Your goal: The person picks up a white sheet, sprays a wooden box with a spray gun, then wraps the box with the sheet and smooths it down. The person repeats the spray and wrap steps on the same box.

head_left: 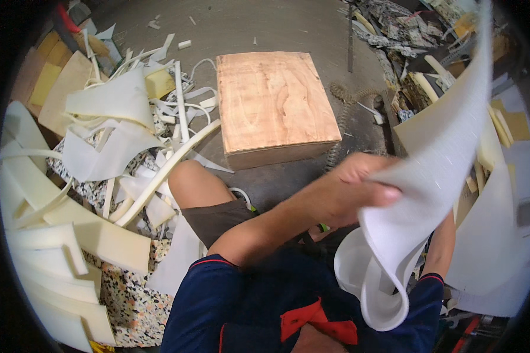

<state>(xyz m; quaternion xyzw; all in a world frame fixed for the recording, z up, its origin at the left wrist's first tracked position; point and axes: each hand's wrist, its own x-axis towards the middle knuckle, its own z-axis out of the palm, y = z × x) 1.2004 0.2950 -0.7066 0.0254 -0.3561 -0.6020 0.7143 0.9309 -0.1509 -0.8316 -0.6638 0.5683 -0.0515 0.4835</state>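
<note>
Your left hand (pixel 359 182) is closed on the white sheet (pixel 433 170), thumb on top, at the sheet's left edge; slight blur on the hand. Right hand: hidden behind the sheet; only your right forearm (pixel 443 244) shows, so cannot tell its grip.

Sheet: held off the floor (pixel 259 29), over the right side of your lap. Far end rises in a narrow sweep to upper right; near end curls into a loop beside your right sleeve (pixel 427 294).

Wooden block (pixel 277 100) on the floor ahead of you, past your left knee (pixel 197 182). Its near right corner points toward your left hand, apart from it. Coiled hose (pixel 354 95) on the floor along the block's right edge.

Left of the block: heaped white and cream offcuts (pixel 109 97). A long pale strip (pixel 169 174) slants up to near the block's left edge. Nearer you, a speckled foam slab (pixel 135 303) beside fanned pale sheets (pixel 56 288). More large white pieces (pixel 489 241) to your right.
</note>
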